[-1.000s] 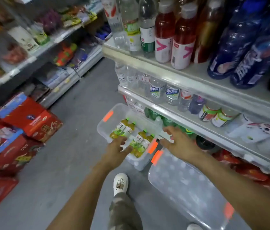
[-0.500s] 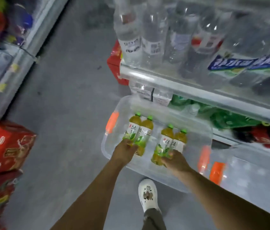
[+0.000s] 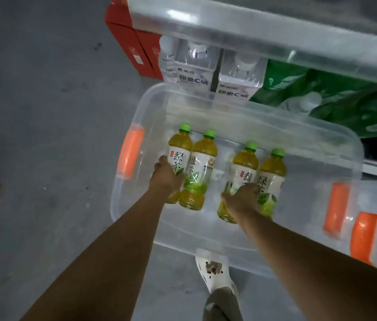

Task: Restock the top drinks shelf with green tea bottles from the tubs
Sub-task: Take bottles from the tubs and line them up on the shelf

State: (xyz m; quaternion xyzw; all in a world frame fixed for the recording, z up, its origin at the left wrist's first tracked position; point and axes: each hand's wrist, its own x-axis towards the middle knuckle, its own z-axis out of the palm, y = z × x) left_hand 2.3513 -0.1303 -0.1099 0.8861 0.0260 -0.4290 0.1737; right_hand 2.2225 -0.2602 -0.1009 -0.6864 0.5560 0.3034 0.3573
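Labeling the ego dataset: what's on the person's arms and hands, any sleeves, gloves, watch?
Both forearms are bare: no sleeves, gloves, watch or rings visible on the left hand or right hand. Also visible: a white clog-style shoe with a dark charm and an olive trouser leg.

Shop aisle: metal shelf edge [image 3: 263,28] over shrink-wrapped water multipacks [image 3: 208,66], red cartons [image 3: 134,42], green drink packs [image 3: 335,100], grey concrete floor [image 3: 44,112].
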